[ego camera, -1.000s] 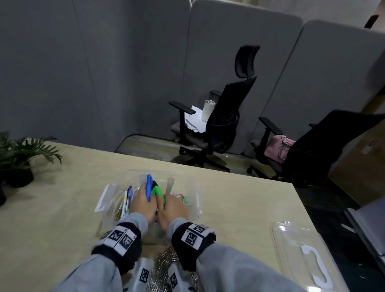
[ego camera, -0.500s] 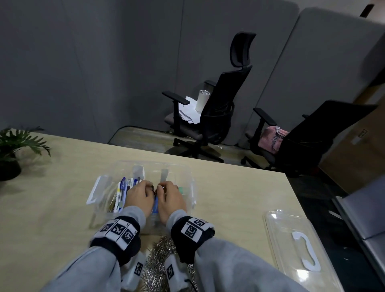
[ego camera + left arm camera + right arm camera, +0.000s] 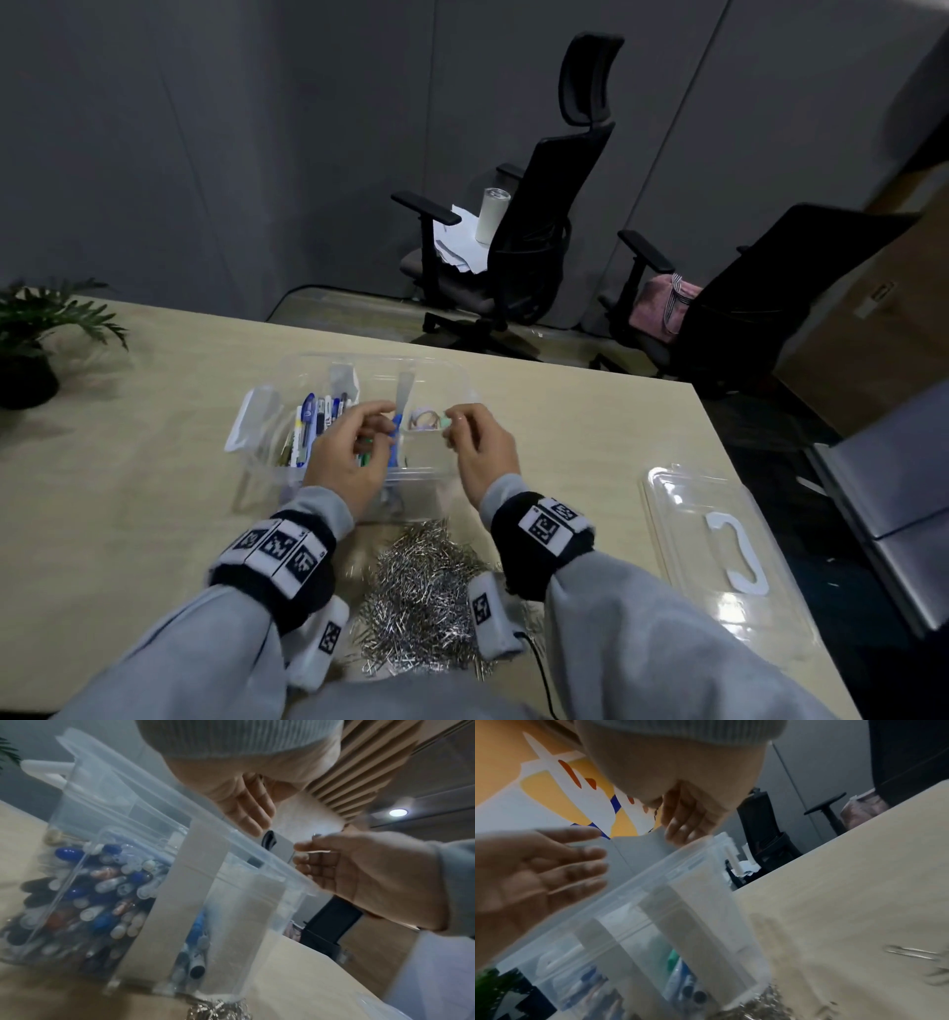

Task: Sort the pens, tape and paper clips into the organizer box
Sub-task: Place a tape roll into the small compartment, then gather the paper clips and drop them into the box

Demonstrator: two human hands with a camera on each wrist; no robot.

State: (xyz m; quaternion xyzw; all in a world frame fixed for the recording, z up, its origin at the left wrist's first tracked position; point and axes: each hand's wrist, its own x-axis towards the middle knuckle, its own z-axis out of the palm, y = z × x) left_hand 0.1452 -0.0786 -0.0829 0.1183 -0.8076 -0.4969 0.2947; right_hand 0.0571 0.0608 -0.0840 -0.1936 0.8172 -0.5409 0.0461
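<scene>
two hands hover over a clear organizer box (image 3: 308, 478) that stands on a pale wooden table (image 3: 102, 488). its left compartment holds a dense bundle of pens (image 3: 313, 421); seen through the near wall in the left wrist view, their ends are packed together (image 3: 85, 902). the narrow middle compartment holds a few markers (image 3: 196, 949), blue and green among them. a far right compartment holds rolls of tape (image 3: 425, 419). a loose heap of silver paper clips (image 3: 421, 591) lies on the table just in front of the box, between the two forearms.

left hand (image 3: 349, 452): above the pen and marker compartments, fingers loosely curled; nothing lies in its grasp in either wrist view. right hand (image 3: 480, 447): above the right side of the box, fingers relaxed and slightly bent, holding nothing. the two hands are apart, neither one touching the other.

both wrists carry black bands with square printed markers. the box's transparent lid (image 3: 719, 555), with a white handle, lies flat near the table's right edge, well apart from the box. a potted plant (image 3: 31, 339) stands at the table's far left. beyond the table, two black office chairs (image 3: 534, 231) stand before grey partition panels.
</scene>
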